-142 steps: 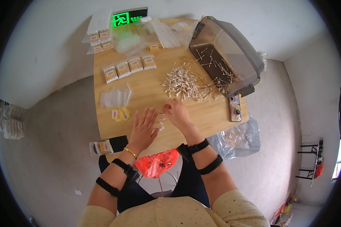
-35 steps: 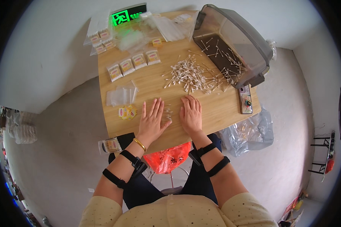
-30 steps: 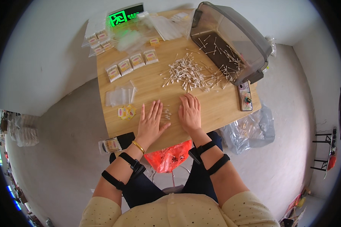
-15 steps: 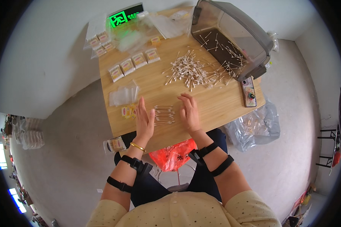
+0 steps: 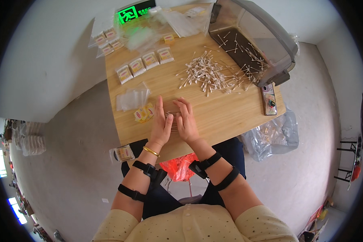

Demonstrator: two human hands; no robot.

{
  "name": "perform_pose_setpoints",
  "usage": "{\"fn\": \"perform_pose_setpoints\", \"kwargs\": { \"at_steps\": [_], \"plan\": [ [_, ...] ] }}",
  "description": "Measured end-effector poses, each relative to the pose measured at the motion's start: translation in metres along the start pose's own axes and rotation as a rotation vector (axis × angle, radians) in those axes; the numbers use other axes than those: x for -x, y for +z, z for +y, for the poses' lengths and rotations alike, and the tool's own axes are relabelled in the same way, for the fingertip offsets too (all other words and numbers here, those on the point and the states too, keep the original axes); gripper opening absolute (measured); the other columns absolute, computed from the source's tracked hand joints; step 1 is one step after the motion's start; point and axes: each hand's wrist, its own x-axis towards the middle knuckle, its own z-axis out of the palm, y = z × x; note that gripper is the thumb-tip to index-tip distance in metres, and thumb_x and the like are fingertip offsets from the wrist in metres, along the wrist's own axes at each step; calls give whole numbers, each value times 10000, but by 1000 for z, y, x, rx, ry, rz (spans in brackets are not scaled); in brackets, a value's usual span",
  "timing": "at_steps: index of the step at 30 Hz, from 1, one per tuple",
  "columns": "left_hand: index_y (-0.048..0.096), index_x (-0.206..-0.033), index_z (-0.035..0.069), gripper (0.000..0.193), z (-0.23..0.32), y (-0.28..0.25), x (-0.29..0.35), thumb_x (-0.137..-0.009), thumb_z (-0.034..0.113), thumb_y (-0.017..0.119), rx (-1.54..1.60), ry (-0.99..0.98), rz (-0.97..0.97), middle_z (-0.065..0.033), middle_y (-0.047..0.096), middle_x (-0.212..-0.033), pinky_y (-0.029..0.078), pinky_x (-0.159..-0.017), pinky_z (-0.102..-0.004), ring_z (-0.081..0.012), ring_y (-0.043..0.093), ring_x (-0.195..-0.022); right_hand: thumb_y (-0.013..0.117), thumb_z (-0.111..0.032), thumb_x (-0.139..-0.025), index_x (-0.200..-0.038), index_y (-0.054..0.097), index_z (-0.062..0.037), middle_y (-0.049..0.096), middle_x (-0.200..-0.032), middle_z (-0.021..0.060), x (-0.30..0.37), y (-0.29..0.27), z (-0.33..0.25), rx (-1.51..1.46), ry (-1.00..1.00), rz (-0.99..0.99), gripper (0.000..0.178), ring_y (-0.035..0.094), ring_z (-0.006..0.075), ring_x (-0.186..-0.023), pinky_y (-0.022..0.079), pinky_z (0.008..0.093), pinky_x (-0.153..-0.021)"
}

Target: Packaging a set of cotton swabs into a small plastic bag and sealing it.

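On the table between my palms lies a row of cotton swabs (image 5: 174,120), side by side. My left hand (image 5: 159,128) stands on edge at their left ends, fingers stretched out and thumb over the row. At the right ends is my right hand (image 5: 187,125), its fingers apart and slightly bent. Both hands hide the swab tips. Yellow paper cards (image 5: 144,113) and clear plastic bags (image 5: 132,99) lie left of my left hand. Farther off is a loose pile of cotton swabs (image 5: 207,72).
Packed swab bags (image 5: 137,67) form a row at the back left, near a lit green sign (image 5: 135,13). A grey clear bin (image 5: 266,36) lies on its side at the back right, swabs inside. A phone (image 5: 269,101) lies by the right edge; a red bag (image 5: 177,167) hangs at the front.
My right hand has moved left and my left hand slightly right, closing in on the swab row from both ends. The swabs now lie tighter between my hands.
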Motion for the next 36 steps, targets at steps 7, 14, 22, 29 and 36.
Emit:
{"fn": "perform_pose_setpoints", "kwargs": {
  "at_steps": [7, 14, 22, 29, 36],
  "plan": [
    [115, -1641, -16, 927, 19, 7, 2, -1044, 645, 369, 133, -31, -4, -256, 185, -1695, 171, -1275, -472, -411, 179, -1576, 471, -69, -946, -1362, 545, -11, 466, -1452, 256, -1, 5, -11, -56, 67, -17, 427, 424, 459, -1411, 418, 488, -1141],
    [218, -1619, 3, 749, 16, -1, 4, -1078, 505, 339, 78, 26, -11, -228, 330, -1633, 198, -1270, -472, -376, 297, -1530, 417, 6, -916, -1301, 584, 22, 526, -1376, 250, -4, -2, -5, -91, 34, 151, 419, 493, 424, -1341, 394, 437, -1152],
    [348, -1576, 33, 571, 13, -16, 26, -1044, 220, 438, -298, 172, -136, -214, 493, -1516, 241, -1257, -532, -375, 419, -1451, 412, 42, -924, -1251, 614, 18, 557, -1314, 238, 15, -52, 4, 48, 68, 156, 385, 552, 402, -1247, 439, 416, -1084],
    [313, -1583, 18, 651, 22, -18, 39, -1012, 244, 527, -421, 215, -90, -212, 383, -1597, 200, -1270, -544, -381, 333, -1510, 427, 39, -936, -1251, 615, 6, 560, -1315, 231, 34, -61, -4, 51, 89, 113, 369, 552, 402, -1258, 450, 409, -1066],
    [287, -1579, -28, 721, 25, -20, 74, -1004, 312, 559, -527, 128, -39, -230, 265, -1654, 148, -1276, -572, -408, 231, -1552, 523, -14, -930, -1295, 584, -10, 549, -1340, 230, 57, -71, -12, 114, 78, -31, 370, 528, 419, -1291, 442, 442, -1089]
  ]
}}
